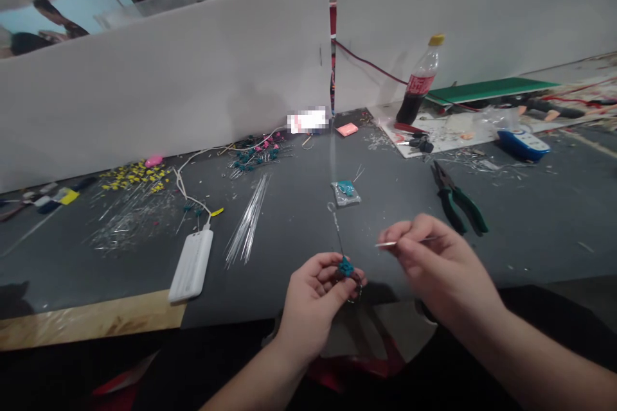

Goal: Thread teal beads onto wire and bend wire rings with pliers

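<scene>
My left hand (313,298) pinches a small teal bead piece (345,266) with a thin wire stem (335,225) rising from it and ending in a loop. My right hand (427,257) sits just to the right, fingers closed on a short silver wire pin (388,244) that points left toward the bead piece. Both hands hover over the near edge of the dark grey table (289,231).
Green-handled pliers (457,199) lie right of my hands. A small bag of teal beads (346,192), a bundle of silver wires (248,221) and a white power bank (191,264) lie on the table. Yellow pieces (135,176), a cola bottle (418,83) and white partitions (168,77) stand behind.
</scene>
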